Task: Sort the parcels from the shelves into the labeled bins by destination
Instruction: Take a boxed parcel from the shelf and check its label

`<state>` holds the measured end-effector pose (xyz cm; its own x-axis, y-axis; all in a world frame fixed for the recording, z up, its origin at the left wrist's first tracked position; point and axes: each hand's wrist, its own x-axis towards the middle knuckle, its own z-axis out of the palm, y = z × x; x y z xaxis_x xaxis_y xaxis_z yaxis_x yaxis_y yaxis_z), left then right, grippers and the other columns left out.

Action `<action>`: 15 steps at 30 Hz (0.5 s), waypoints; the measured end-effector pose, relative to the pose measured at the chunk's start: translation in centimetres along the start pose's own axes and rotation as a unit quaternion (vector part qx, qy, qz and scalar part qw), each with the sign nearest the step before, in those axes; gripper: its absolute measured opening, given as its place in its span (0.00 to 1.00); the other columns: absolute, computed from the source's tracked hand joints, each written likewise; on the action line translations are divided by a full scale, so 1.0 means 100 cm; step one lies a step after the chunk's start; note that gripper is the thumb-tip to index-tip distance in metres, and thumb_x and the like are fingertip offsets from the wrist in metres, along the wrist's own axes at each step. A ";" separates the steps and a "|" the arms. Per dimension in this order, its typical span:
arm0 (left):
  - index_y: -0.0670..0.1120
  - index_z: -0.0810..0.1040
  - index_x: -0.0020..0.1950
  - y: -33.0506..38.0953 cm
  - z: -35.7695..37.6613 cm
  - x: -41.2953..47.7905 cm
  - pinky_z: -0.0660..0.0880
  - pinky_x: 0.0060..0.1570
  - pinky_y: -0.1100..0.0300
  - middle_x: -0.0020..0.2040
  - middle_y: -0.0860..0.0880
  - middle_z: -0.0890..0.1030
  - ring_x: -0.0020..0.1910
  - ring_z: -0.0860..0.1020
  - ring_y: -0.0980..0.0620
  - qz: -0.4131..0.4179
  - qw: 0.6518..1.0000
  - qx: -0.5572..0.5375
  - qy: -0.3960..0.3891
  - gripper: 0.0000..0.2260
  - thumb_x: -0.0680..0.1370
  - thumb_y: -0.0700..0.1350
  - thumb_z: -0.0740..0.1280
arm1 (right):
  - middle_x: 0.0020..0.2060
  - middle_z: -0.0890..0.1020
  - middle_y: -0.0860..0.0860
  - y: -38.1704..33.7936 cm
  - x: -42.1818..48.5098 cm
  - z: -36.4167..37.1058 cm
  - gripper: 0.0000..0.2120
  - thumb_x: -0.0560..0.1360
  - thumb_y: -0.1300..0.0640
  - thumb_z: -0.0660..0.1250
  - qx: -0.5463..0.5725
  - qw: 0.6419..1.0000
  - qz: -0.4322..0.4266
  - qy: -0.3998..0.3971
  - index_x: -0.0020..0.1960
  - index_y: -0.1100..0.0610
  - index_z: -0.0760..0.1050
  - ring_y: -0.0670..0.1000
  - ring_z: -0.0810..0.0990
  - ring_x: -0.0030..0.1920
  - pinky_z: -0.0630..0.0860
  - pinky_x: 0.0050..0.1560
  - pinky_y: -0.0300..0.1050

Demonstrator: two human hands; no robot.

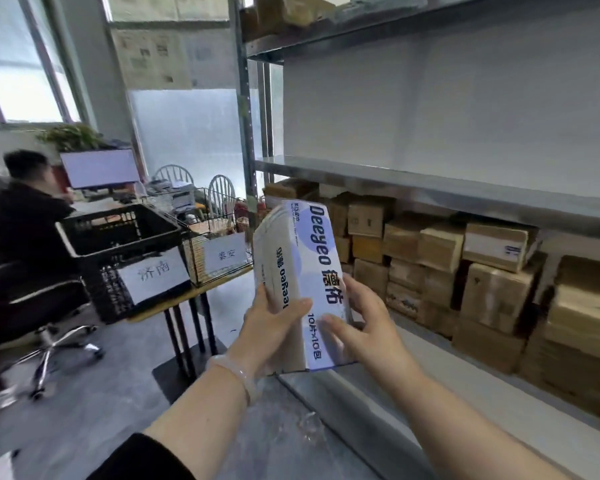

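A white and lavender box (303,251) printed "Deeyeo" stands on end in front of me, held in both hands. My left hand (269,327) grips its lower left side, thumb across the front. My right hand (364,318) holds the lower right edge with fingers spread over the face. To the left, on a small table, sit a black plastic crate (118,233) with a paper label (155,277) and a wire basket (219,251) with its own label (226,255). Many brown cardboard parcels (440,258) fill the shelf on the right.
The metal shelving (430,188) runs along the right; its middle level holds nothing visible and more boxes sit on top. A person in black sits on an office chair (45,327) at a desk with a monitor (99,168), left of the bins. Grey floor lies between me and the table.
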<state>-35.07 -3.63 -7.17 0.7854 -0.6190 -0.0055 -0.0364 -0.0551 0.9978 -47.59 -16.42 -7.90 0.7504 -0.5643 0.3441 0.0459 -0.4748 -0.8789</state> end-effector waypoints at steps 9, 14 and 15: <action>0.67 0.65 0.70 -0.016 -0.087 0.027 0.75 0.63 0.46 0.69 0.53 0.75 0.63 0.78 0.50 0.034 0.998 -0.058 -0.009 0.28 0.73 0.58 0.71 | 0.54 0.84 0.44 -0.008 0.054 0.095 0.19 0.78 0.59 0.69 0.184 0.975 0.067 -0.109 0.67 0.48 0.72 0.47 0.84 0.53 0.81 0.52 0.46; 0.64 0.69 0.71 -0.022 -0.108 0.060 0.74 0.63 0.51 0.66 0.53 0.73 0.60 0.77 0.55 0.118 0.975 0.098 0.158 0.19 0.81 0.51 0.63 | 0.60 0.80 0.38 -0.009 0.090 0.122 0.26 0.78 0.61 0.68 0.131 0.983 0.006 -0.133 0.70 0.40 0.68 0.38 0.78 0.59 0.78 0.56 0.38; 0.66 0.69 0.70 -0.020 -0.111 0.067 0.78 0.59 0.50 0.63 0.53 0.77 0.56 0.80 0.54 0.133 0.972 0.098 0.167 0.20 0.81 0.48 0.63 | 0.65 0.76 0.38 -0.008 0.098 0.128 0.28 0.78 0.59 0.67 0.118 0.984 0.001 -0.134 0.74 0.42 0.64 0.37 0.74 0.64 0.75 0.63 0.41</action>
<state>-22.93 1.02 -8.51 0.8876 -0.3453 0.3049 -0.3569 -0.0972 0.9291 -31.81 -12.95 -8.06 0.8961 -0.3517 0.2707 0.1728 -0.2854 -0.9427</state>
